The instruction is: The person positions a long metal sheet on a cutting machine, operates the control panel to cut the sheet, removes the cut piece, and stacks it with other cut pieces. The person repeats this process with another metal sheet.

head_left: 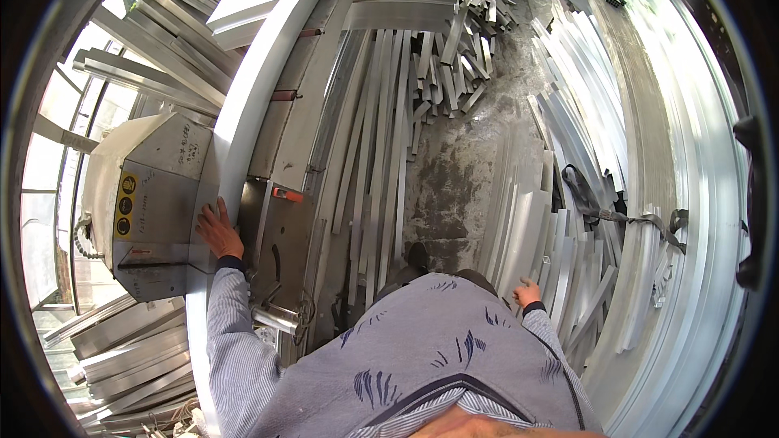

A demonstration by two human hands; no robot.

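Observation:
A long, pale metal profile [258, 89] runs lengthwise along the machine bed on the left, passing beside a grey machine housing [154, 186] with yellow warning labels. Flat on the profile, against the housing's edge, rests my left hand [219, 231], its fingers spread and not wrapped around anything. My right hand [527, 292] hangs low at my right side, above stacked silvery profiles [519, 235]. Its fingers are loosely bent and apart, and nothing shows in them.
A red-orange handle [287, 195] sits on the machine's side panel, with a metal cylinder [274, 318] lower down. Long bars [377, 138] and short offcuts [446, 73] lie beyond the bed. A dark strap [613, 215] crosses bundles at right. Stained concrete floor [446, 170] shows between the piles.

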